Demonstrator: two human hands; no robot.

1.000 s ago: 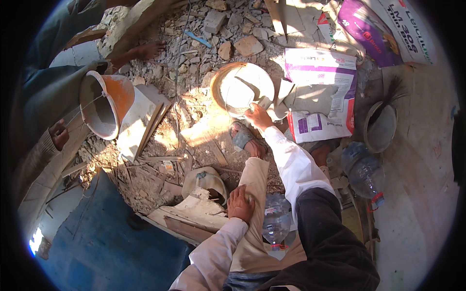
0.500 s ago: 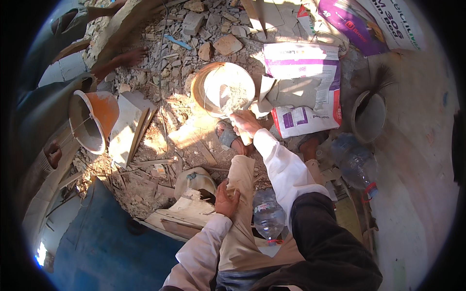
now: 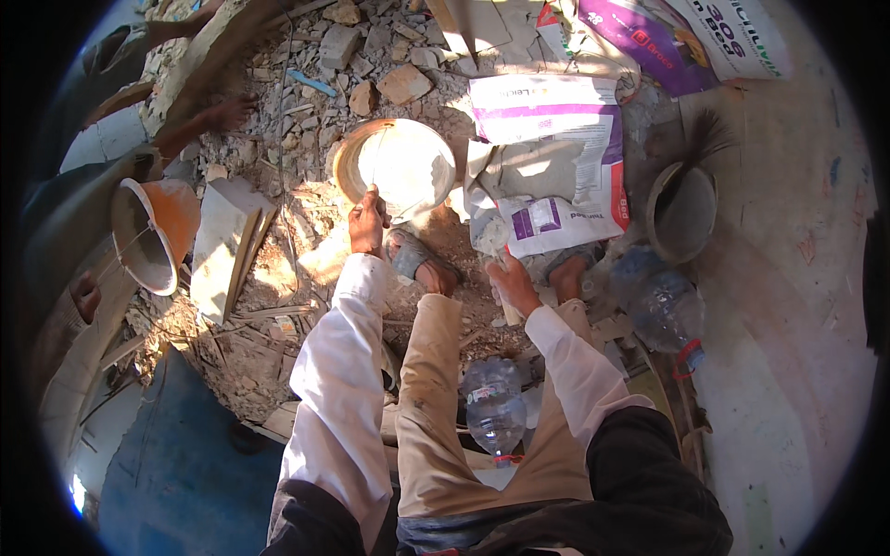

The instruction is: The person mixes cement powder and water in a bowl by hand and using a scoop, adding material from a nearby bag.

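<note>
A round bucket (image 3: pixel 345 167) with pale, brightly sunlit contents stands on the rubble ahead of my feet. At its near left rim, my left hand (image 3: pixel 368 225) is closed on the bucket; whether it grips the rim or the thin wire handle is hard to tell. My right hand (image 3: pixel 512 285) is wrapped round the handle of a trowel (image 3: pixel 489 232), whose blade carries pale grey paste. The trowel is apart from the bucket, beside the near left corner of an opened white and purple powder sack (image 3: pixel 554 222).
An orange bucket (image 3: pixel 176 218) lies tipped at the left near another person's legs and hand (image 3: pixel 85 296). At the right stand a grey bucket (image 3: pixel 705 218) with a dark brush (image 3: pixel 703 144) and a clear bottle (image 3: pixel 656 296). Another bottle (image 3: pixel 494 408) lies between my legs. Stones (image 3: pixel 405 83) cover the far ground.
My left hand has gone from my knee to the bucket's rim. My right hand has drawn the trowel out of the bucket, rightward and toward me.
</note>
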